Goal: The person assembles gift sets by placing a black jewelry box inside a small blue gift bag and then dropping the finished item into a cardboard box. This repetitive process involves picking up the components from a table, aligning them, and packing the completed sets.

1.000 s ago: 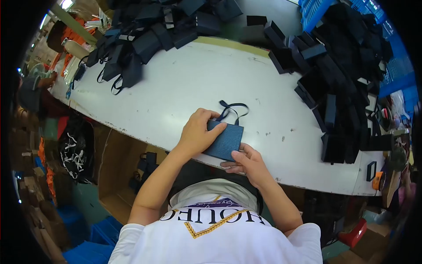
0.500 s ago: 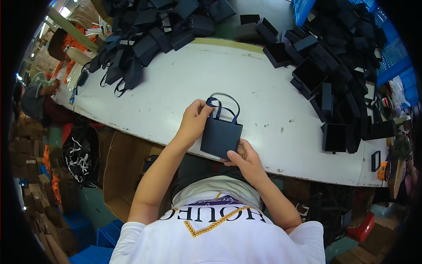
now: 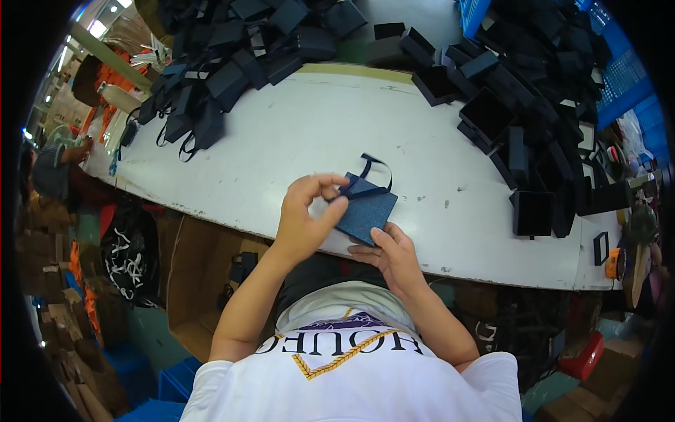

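A small dark navy gift box [image 3: 368, 215] with ribbon handles is tilted in front of me, over the table's near edge. Gripping its lower right corner is my right hand [image 3: 396, 257], thumb on the face and fingers behind. My left hand [image 3: 306, 216] is at the upper left of the box, its thumb and index finger curved and apart beside the ribbon. One ribbon loop [image 3: 380, 164] rises above the top edge, and another strip lies across the upper face.
Many dark boxes with ribbons [image 3: 228, 84] are heaped at the back left of the white table [image 3: 281, 133]. Open dark boxes [image 3: 532, 213] pile up along the right, beside a blue crate [image 3: 622, 91]. A cardboard carton [image 3: 193, 271] stands below the near edge; a person sits far left.
The box has turned and tilted, its top leaning to the right. My left hand's pinch on the ribbon handle has loosened and its fingers have spread, while my right hand keeps its grip.
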Demonstrator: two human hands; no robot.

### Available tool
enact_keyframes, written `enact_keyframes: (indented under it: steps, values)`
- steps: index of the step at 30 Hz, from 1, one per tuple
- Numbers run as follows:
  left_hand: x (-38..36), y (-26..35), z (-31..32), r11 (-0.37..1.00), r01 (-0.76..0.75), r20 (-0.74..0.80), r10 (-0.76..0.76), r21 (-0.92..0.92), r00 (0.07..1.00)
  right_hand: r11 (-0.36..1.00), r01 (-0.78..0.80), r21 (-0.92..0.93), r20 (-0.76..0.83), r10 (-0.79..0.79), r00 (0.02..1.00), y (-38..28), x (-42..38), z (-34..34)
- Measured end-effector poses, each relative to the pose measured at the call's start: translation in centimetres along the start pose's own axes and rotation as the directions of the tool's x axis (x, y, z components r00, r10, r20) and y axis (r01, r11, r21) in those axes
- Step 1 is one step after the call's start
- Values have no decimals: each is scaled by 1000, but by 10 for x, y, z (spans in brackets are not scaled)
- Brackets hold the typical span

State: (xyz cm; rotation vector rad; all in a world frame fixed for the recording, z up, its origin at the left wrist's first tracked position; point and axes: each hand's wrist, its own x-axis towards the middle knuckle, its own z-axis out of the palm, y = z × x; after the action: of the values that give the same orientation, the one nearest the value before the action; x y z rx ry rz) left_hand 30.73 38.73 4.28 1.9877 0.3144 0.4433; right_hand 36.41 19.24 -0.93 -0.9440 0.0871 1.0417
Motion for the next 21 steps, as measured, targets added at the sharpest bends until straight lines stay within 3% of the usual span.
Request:
enact_keyframes:
  steps: [1,3,4,5,7,8,10,11,13,14,15,16,17,18,20,21]
  values:
    - [-9,3,0,961,-99,27,96,259,995,998,13,57,0,-13,1000,4,1,3]
    - [-21,3,6,822,-177,82,158,542,984,991,52,122,-14,-50,999,15,7,9]
    - [-27,0,11,790,-153,83,130,594,988,992,101,70,-61,-97,993,23,12,14]
    - [-31,-2,16,750,-131,82,101,648,991,999,50,-1,-71,-50,996,22,10,14]
    - [-36,7,17,855,-7,93,-48,518,995,983,-16,-182,-70,3,998,12,4,20]
    - [-38,10,16,887,68,97,-126,456,987,967,-125,-224,-22,123,992,5,5,17]
    - [-39,6,16,907,53,102,-104,418,989,885,-334,-324,65,373,925,-9,5,8]
    - [-38,6,14,902,47,117,-107,429,987,846,-336,-414,21,378,926,-12,4,7]
    - [-38,3,10,890,23,133,-94,456,987,603,-34,-797,-38,6,999,-32,-1,-2]
    - [-41,-4,10,883,6,133,-77,468,988,236,217,-947,69,-512,856,-38,4,-27]
    - [-44,-10,10,877,-11,133,-60,481,989,116,181,-977,20,-789,614,-59,6,-36]
    - [-46,-13,10,881,-26,129,-40,473,991,-69,77,-995,91,-935,343,-87,9,-55]
    - [-48,-16,10,885,-40,126,-22,465,992,-268,-135,-954,240,-951,193,-118,0,-66]
    - [-50,-18,10,888,-53,122,-4,457,993,-290,-230,-929,263,-955,141,-145,-5,-72]
    - [-50,-21,10,900,-59,133,1,432,991,-342,-519,-784,336,-936,109,-169,1,-101]
    - [-50,-23,10,906,-64,138,6,418,990,-349,-492,-798,313,-937,156,-170,-1,-111]
